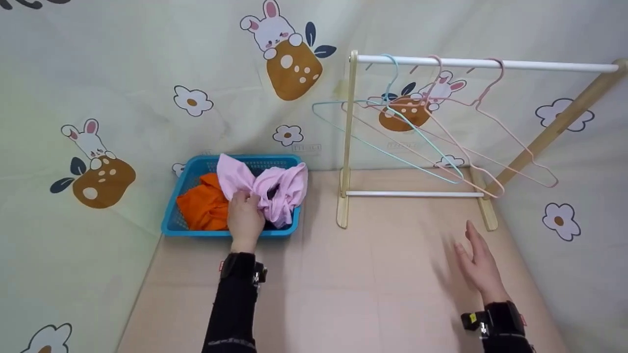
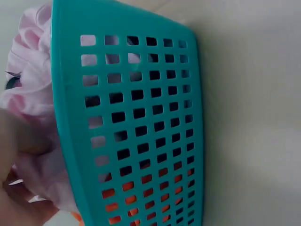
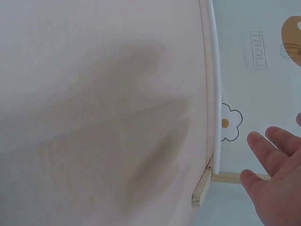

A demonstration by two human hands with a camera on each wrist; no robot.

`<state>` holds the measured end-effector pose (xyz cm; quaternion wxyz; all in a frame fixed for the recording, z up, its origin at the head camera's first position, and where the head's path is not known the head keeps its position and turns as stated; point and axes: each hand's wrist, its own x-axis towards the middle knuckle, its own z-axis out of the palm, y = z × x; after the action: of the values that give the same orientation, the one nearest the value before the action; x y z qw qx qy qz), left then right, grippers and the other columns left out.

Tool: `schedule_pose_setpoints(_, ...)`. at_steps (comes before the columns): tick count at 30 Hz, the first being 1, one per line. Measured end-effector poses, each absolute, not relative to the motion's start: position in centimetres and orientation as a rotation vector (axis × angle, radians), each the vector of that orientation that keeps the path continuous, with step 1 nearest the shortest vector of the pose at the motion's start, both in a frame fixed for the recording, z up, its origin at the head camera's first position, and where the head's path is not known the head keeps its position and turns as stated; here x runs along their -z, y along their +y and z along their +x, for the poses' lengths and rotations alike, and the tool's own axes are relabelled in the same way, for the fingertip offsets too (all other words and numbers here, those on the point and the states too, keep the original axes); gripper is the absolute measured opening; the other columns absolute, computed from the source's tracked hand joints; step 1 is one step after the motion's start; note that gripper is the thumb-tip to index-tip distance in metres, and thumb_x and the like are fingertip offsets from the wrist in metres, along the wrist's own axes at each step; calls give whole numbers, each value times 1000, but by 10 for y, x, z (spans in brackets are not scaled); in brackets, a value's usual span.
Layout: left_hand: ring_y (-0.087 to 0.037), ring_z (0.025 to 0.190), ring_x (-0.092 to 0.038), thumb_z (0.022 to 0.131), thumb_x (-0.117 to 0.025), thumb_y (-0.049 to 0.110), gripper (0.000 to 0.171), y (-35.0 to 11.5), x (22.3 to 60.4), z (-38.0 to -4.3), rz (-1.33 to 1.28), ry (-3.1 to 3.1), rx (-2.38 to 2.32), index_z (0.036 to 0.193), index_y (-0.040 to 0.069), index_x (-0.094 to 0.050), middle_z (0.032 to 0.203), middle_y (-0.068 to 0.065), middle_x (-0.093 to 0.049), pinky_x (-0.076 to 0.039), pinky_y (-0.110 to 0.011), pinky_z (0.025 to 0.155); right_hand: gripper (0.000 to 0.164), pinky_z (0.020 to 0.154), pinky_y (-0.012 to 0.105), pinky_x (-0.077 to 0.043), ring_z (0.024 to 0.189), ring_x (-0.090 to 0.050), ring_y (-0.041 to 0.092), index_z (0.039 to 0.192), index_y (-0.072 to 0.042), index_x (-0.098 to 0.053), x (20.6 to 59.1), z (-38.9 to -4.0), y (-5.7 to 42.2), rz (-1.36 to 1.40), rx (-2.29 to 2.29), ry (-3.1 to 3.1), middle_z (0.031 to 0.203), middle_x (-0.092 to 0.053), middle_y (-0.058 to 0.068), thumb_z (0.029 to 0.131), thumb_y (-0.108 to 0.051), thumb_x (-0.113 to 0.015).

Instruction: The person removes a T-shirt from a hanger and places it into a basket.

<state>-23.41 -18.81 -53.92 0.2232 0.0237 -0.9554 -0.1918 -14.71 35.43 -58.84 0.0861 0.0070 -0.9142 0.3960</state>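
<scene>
My left hand [image 1: 245,218] reaches into a blue plastic basket [image 1: 169,211] and pinches a pink cloth garment [image 1: 284,189], part of which rises above the rim. Beside it in the basket lies a crumpled orange cloth [image 1: 206,203]. The left wrist view has the fingers and thumb closing on the pink fabric [image 2: 33,94] just over the perforated basket wall [image 2: 127,103]. Away to the right, my right hand [image 1: 481,264] hovers above the table with its fingers extended, holding nothing. Its fingers [image 3: 268,153] are spread in the right wrist view.
A wooden rack with a white top rail [image 1: 530,64] stands at the back right. From it hang a light-blue hanger [image 1: 417,130] and two pink hangers [image 1: 530,152]. A lower white bar [image 1: 412,194] joins its feet. Printed fabric [image 1: 147,59] covers the walls behind.
</scene>
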Motion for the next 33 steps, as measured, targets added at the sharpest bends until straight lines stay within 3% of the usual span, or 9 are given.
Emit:
schedule_pose_setpoints(5, -41, 140, -30, 96, -55, 30, 46, -181, 539, -234, 220, -2999, 289, 131, 1, -61, 143, -21, -49, -14, -62, 114, 69, 104, 70, -25, 138, -31, 49, 159, -8, -16, 590, -149, 350, 36, -1191, -2752, 155, -27, 29, 103, -27, -53)
schedule_pose_setpoints(11, -40, 147, -12, 104, -32, 37, 58, -191, 543, -230, 481, -3164, 256, 149, 1, -41, 160, -18, -25, -4, -63, 114, 69, 104, 70, -26, 136, -33, 50, 158, -7, -17, 589, -152, 348, 47, -1173, -2773, 153, -29, 30, 102, -24, -54)
schedule_pose_setpoints(19, -42, 146, -12, 103, -37, 38, 59, -203, 542, -226, 508, -3213, 308, 144, -3, -46, 159, -21, -25, -3, -65, 113, 67, 104, 68, -27, 136, -34, 49, 157, -3, -19, 590, -153, 348, 90, -1197, -2741, 153, -29, 30, 103, -24, -53)
schedule_pose_setpoints(28, -43, 146, -17, 103, -42, 41, 53, -196, 563, -206, 348, -2956, 401, 141, 6, -54, 155, -21, -34, 0, -66, 113, 63, 106, 66, -26, 135, -35, 50, 153, 2, -28, 595, -158, 332, 218, -1154, -2709, 149, -35, 32, 101, -22, -56)
schedule_pose_setpoints(33, -44, 146, -17, 102, -45, 43, 55, -185, 574, -189, 278, -2825, 430, 141, 5, -54, 157, -21, -31, 0, -65, 113, 62, 107, 64, -26, 134, -36, 50, 151, 3, -32, 599, -161, 317, 313, -1049, -2703, 149, -38, 31, 99, -21, -58)
